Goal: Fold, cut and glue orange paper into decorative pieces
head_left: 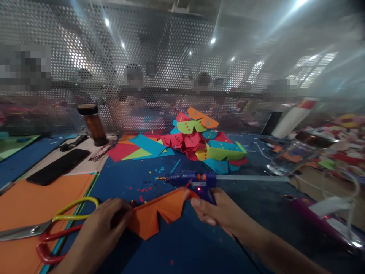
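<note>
In front of me is an orange paper piece (145,220), folded along its top edge and notched below. My left hand (110,220) has its fingers curled onto the left end of this paper. Wrapped round the handle of a blue hot glue gun (186,178) is my right hand (212,209), near the paper's right end. The gun's nozzle points left, a red light glows on its body, and a long glue stick (252,178) sticks out behind. Yellow-and-red-handled scissors (42,230) lie left of my left hand, over orange sheets (21,207).
Behind the gun rises a heap of folded coloured papers (196,137). A black phone (58,166) and a brown jar (94,125) are at left. A clear jar (299,152) and a purple glue gun (319,217) are at right. A perforated metal screen (159,49) spans the back; people are beyond.
</note>
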### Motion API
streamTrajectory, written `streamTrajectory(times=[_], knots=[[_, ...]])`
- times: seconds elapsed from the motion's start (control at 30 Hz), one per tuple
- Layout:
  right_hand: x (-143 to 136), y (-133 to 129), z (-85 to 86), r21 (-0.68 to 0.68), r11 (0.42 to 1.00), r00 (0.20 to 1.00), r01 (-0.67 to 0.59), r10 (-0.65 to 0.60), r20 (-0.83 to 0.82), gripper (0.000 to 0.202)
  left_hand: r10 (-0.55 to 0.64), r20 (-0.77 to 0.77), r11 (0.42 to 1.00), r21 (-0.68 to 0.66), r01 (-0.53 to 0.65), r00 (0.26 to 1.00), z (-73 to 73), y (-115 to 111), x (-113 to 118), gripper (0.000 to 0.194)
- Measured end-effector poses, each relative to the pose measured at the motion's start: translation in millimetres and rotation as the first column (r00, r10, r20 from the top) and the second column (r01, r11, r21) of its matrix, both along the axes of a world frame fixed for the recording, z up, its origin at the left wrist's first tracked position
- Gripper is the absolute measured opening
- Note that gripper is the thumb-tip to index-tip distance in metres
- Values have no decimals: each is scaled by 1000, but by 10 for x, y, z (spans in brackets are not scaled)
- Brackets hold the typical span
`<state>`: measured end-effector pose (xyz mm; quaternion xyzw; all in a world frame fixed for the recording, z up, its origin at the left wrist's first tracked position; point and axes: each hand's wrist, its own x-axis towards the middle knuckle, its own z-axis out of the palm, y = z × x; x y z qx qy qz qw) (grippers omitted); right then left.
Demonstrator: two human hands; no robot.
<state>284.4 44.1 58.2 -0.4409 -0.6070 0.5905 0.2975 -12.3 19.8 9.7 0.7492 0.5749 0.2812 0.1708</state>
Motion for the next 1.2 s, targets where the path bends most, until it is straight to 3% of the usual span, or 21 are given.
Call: streamTrajectory(times=[0.17, 0.4, 0.57, 0.77, 0.9, 1.0, 1.2], knots=[[-38, -41, -177, 56, 998, 986, -4, -5, 167, 43, -32, -23, 999, 12, 33, 999, -56, 13, -19, 21], [-128, -135, -130, 124, 982, 905, -140, 76, 419, 36, -37, 0, 999, -37, 37, 999, -91, 15, -57, 16], [-121, -188, -194, 215, 968, 830, -128, -14, 558, 44, -58, -39, 998, -16, 58, 998, -57, 10, -35, 14], [-164, -275, -208, 370, 904, 823, -215, -36, 567, 31, -73, -72, 997, -19, 72, 995, -40, 0, -25, 17], [-147, -291, -271, 451, 856, 789, -253, -87, 608, 40, -84, -61, 996, -26, 83, 995, -44, 12, -28, 17], [-127, -282, -348, 472, 830, 770, -298, -83, 632, 46, -86, -51, 996, -30, 84, 995, -48, 22, -23, 17], [-165, -262, -372, 454, 820, 752, -348, -46, 658, 38, -91, -50, 996, -28, 89, 995, -66, 17, -39, 14]])
